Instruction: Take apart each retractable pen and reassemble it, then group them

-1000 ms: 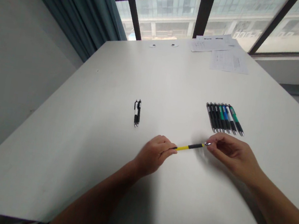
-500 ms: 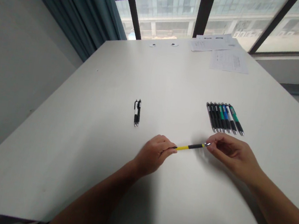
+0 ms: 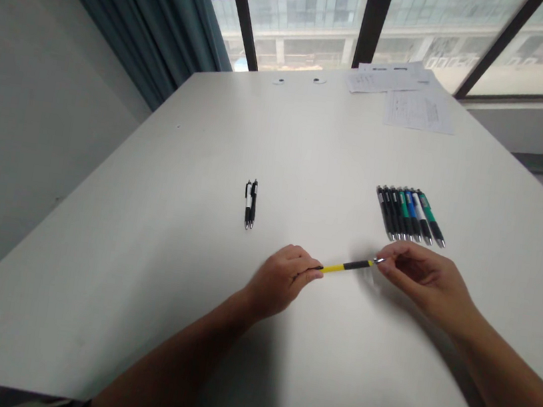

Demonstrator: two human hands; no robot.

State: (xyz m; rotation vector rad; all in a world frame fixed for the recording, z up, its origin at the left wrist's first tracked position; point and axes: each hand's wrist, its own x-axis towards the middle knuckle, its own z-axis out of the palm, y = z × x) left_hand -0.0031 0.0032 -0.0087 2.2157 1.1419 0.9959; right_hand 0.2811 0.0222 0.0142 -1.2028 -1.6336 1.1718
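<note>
A yellow pen with a black grip (image 3: 343, 267) is held level just above the white table (image 3: 152, 261), between both hands. My left hand (image 3: 279, 283) is closed round its rear end. My right hand (image 3: 426, 279) pinches the silver tip between thumb and fingers. Just beyond my right hand lies a tight row of several pens (image 3: 410, 215), black, green and blue, tips toward me. Two black-and-white pens (image 3: 250, 204) lie side by side to the left of centre.
Sheets of printed paper (image 3: 408, 95) lie at the table's far right edge by the window. Two small round marks (image 3: 299, 81) sit at the far edge. A teal curtain (image 3: 141, 17) hangs at the back left.
Hardly anything differs. Both hands still hold the yellow pen in the same place; the view has shifted very slightly.
</note>
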